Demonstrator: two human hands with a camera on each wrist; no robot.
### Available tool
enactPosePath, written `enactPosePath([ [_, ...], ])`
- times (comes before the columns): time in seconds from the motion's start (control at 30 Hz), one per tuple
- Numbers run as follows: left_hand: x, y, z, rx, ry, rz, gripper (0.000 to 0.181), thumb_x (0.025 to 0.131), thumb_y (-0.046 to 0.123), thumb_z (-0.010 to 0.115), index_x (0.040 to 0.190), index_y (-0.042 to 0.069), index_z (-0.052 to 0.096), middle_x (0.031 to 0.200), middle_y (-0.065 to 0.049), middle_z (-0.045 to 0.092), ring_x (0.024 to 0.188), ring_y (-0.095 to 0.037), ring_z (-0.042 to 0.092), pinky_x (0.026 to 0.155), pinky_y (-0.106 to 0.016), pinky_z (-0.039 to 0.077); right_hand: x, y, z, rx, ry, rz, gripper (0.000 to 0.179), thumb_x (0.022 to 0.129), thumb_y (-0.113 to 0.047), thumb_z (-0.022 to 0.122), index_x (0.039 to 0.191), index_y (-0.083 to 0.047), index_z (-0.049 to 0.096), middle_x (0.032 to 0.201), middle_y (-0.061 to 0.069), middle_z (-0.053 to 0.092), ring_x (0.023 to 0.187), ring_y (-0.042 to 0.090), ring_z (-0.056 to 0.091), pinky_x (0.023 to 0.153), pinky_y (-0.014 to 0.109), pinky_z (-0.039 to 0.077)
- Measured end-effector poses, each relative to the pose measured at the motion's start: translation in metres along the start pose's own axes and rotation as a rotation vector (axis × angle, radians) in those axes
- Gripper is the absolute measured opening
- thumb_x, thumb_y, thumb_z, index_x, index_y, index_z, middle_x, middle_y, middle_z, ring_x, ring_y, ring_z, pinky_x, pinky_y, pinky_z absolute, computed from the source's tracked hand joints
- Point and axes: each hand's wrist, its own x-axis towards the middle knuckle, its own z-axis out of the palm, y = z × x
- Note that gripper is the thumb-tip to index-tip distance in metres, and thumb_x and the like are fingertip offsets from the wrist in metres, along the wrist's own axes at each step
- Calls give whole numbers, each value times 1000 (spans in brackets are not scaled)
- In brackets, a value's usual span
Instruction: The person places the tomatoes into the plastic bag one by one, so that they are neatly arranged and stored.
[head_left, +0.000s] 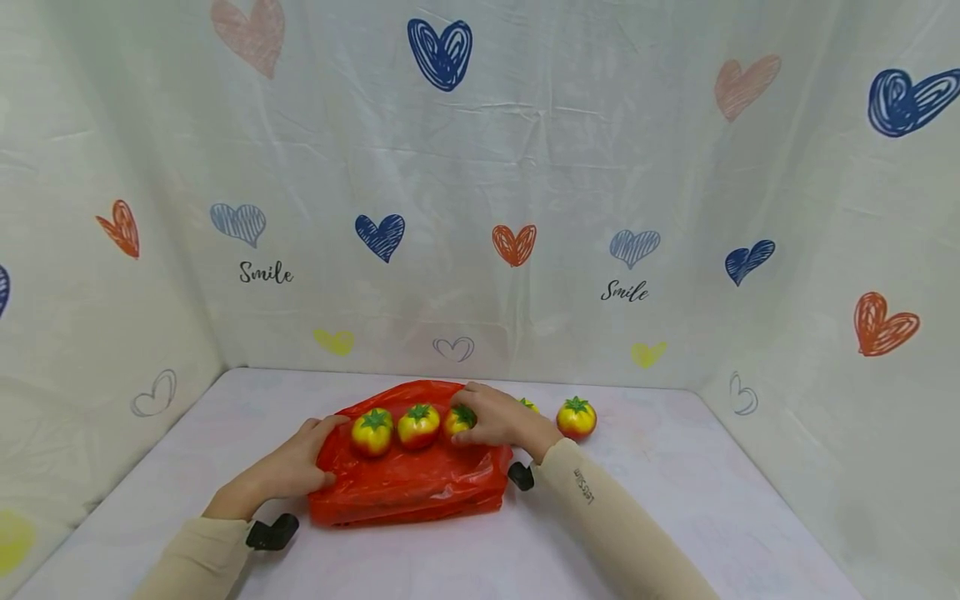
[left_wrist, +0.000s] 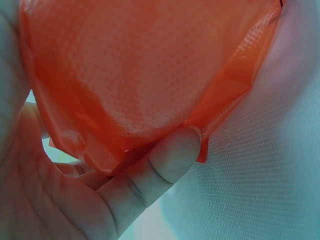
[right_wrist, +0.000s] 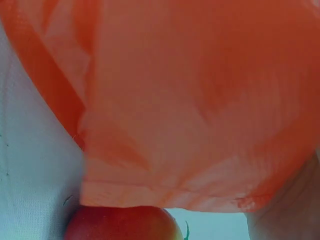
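A red plastic bag (head_left: 420, 492) lies on the table. On it sit two yellow-and-red tomatoes with green leafy tops, a left one (head_left: 372, 433) and a middle one (head_left: 418, 427). At the bag's left side my left hand (head_left: 300, 458) grips its edge; in the left wrist view the thumb (left_wrist: 172, 155) lies against the red plastic. My right hand (head_left: 498, 417) reaches over the bag's right side, thumb and fingers around a third tomato (head_left: 459, 422), partly hidden by the hand. In the right wrist view the bag (right_wrist: 200, 100) covers most of the frame.
Right of the bag, another tomato (head_left: 576, 417) stands on the white table (head_left: 675, 500). One more tomato (head_left: 529, 405) shows partly behind my right hand. A heart-patterned curtain (head_left: 480, 167) encloses the table at the back and sides.
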Motion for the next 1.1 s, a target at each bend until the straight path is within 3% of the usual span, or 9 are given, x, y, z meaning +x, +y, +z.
enactPosePath([
  [0.27,2,-1,1,-3,-1,-2,82,66,2,74,139,6,37,128,-24,39,107,-36,49,80,-57,51,1,4,2,-14,-14,39,50,82,-42,70,127,-24,58,125,-5,53,107,14,51,97,37,45],
  [1.1,0,-2,1,3,-1,-1,81,67,2,74,140,6,37,127,-23,40,106,-35,49,81,-56,50,1,2,1,-11,5,3,45,84,-40,69,124,-21,60,121,-6,55,105,12,52,97,35,45],
])
